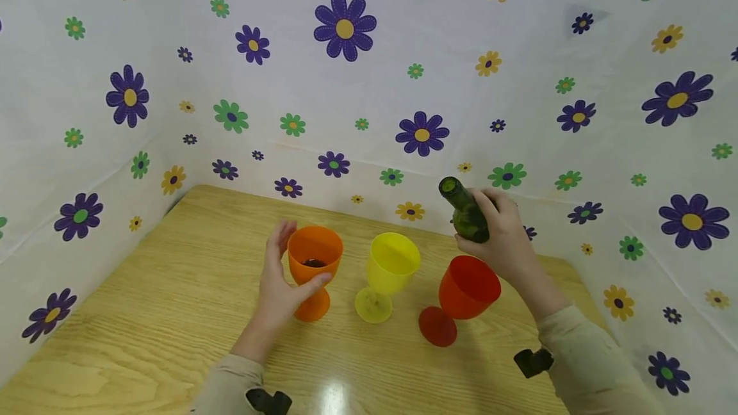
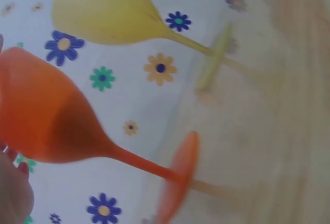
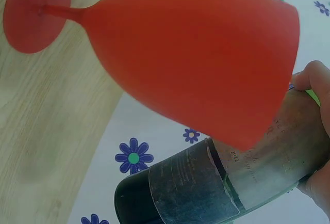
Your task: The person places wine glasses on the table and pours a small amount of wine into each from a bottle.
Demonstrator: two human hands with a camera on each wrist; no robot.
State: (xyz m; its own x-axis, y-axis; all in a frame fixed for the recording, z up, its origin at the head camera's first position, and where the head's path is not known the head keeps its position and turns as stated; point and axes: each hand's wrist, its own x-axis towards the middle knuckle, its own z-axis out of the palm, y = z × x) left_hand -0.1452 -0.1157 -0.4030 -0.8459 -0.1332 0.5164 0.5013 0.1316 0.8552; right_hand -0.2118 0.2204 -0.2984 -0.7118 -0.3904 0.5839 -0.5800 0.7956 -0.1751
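Note:
My left hand (image 1: 282,280) is beside an orange goblet (image 1: 316,248), its fingers along the left side and its thumb extended across the front. Whether it presses the goblet is unclear. Dark liquid lies inside the goblet, which stands on its foot. My right hand (image 1: 504,235) grips a green glass bottle (image 1: 469,216), tilted with its open mouth toward the upper left. In the right wrist view a label (image 3: 191,182) shows on the bottle, behind a red goblet (image 3: 201,53). Between the hands stands a yellow goblet (image 1: 393,264); the red goblet is nearest the right hand.
The goblets stand on a light wooden table (image 1: 173,287). White cloth (image 1: 277,82) printed with flowers forms a backdrop behind the table and along both sides. Each wrist wears a small black camera, one on the left sleeve (image 1: 230,380), one on the right sleeve (image 1: 582,357).

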